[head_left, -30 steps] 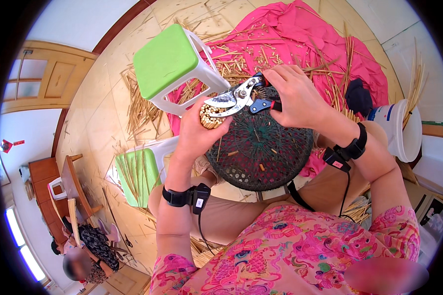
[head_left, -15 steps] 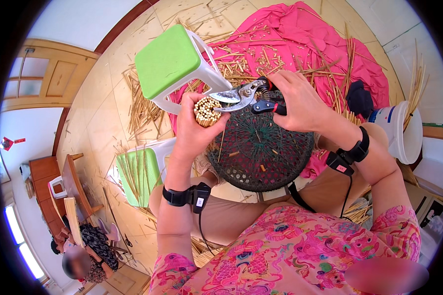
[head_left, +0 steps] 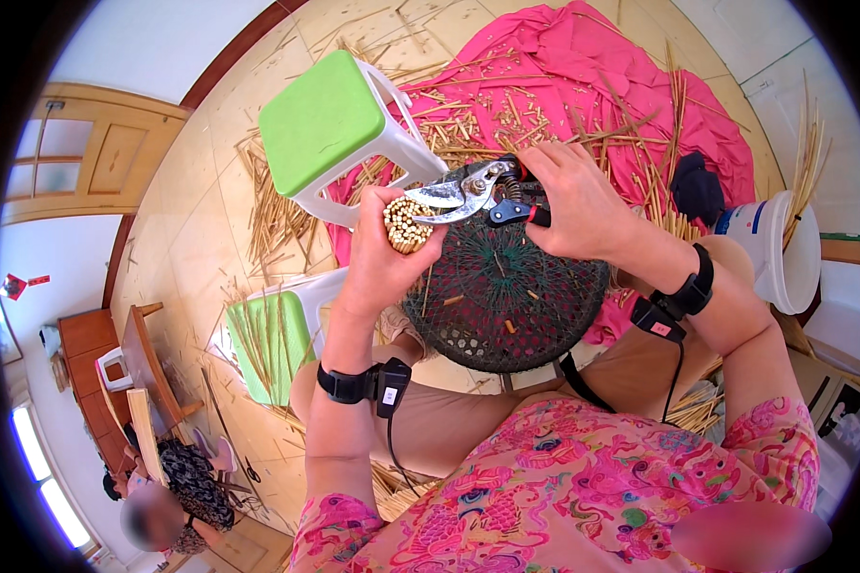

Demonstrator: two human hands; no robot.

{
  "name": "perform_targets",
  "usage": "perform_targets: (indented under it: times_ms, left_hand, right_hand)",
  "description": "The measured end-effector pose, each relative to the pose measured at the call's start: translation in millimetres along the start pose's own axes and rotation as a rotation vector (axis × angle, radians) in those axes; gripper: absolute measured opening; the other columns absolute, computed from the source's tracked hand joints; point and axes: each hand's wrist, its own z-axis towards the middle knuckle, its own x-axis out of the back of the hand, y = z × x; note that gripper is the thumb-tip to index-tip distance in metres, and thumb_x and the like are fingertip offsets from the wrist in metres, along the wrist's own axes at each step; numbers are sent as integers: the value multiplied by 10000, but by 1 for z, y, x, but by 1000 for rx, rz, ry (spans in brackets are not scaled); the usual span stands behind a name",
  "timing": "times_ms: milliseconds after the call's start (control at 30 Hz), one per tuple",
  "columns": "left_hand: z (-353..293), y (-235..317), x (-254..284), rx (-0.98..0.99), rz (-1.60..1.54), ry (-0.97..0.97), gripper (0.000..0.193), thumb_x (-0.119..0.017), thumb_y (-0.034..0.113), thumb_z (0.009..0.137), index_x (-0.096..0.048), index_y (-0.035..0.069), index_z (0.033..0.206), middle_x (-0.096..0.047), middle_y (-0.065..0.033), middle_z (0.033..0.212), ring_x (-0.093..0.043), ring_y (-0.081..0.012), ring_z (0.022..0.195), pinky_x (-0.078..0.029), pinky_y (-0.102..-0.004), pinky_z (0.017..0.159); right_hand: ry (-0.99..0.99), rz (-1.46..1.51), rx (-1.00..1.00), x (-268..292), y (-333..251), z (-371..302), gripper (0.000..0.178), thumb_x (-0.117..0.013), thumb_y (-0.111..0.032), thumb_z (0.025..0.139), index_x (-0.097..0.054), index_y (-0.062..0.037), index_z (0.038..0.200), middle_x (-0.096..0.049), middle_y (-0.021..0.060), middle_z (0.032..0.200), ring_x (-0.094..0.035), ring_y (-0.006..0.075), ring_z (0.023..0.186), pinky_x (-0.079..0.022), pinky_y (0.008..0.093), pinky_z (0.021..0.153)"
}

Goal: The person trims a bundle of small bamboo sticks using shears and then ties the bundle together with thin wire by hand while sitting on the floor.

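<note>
My left hand (head_left: pixel 377 258) is wrapped round a bundle of straw-coloured stalks (head_left: pixel 407 226), whose cut ends face up in a tight round cluster. In my right hand (head_left: pixel 575 196) are pruning shears (head_left: pixel 478 187) with black, red and blue handles. Their blades are parted and lie across the right side of the bundle's top. Below both hands stands a round stool with a dark mesh top (head_left: pixel 506 296), between my knees. A few short stalk bits lie on its netting.
A green-topped white stool (head_left: pixel 320 124) stands ahead on the left; another green stool (head_left: pixel 268 344), holding loose stalks, is nearer. Pink cloth (head_left: pixel 583 67) strewn with cuttings covers the floor ahead. A white bucket (head_left: pixel 764 248) sits right. Another person (head_left: pixel 186 482) sits far left.
My left hand and the bundle have shifted slightly right and down. The shears' blades now reach further over the bundle's stalk ends, and my right hand has moved only a little.
</note>
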Motion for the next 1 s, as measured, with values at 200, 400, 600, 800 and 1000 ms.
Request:
perform_targets:
  times_ms: [200, 400, 600, 800, 1000]
  left_hand:
    - [-1, 2, 2, 15, -8, -16, 451, -741, 62, 734, -388, 26, 1012, -614, -93, 892, -611, -157, 813, -484, -294, 704]
    - [-3, 1, 3, 33, -19, -12, 441, -743, 74, 732, -396, 31, 999, -595, -85, 881, -602, -154, 801, -483, -297, 701]
    - [-2, 1, 6, 90, -58, -14, 444, -750, 86, 727, -401, 39, 997, -575, -70, 855, -584, -147, 777, -481, -297, 691]
    - [-2, 5, 8, 80, -103, -53, 421, -766, 85, 720, -421, 51, 959, -591, -51, 874, -587, -129, 793, -483, -282, 693]
    - [1, 8, 11, 126, -430, -107, 518, -749, 28, 721, -465, 37, 1154, -616, -43, 943, -585, -102, 867, -489, -254, 758]
  right_hand:
    - [42, 16, 39, -2, 0, 1, 420, -702, -141, 589, -515, 16, 931, -570, 166, 847, -575, 354, 851, -436, 424, 793]
    - [49, -6, 85, -7, 7, -2, 341, -701, -139, 587, -508, -3, 834, -563, 159, 755, -585, 352, 741, -459, 426, 693]
    - [72, -22, 128, -12, 15, -1, 333, -715, -156, 591, -512, -12, 811, -576, 149, 727, -594, 351, 688, -470, 422, 638]
    - [100, 140, -34, -10, 13, 3, 348, -703, -158, 617, -536, -3, 879, -589, 164, 781, -601, 358, 736, -481, 422, 660]
    - [64, 122, -5, 5, 20, 9, 550, -695, -126, 598, -523, 23, 1099, -574, 190, 983, -570, 354, 915, -444, 416, 829]
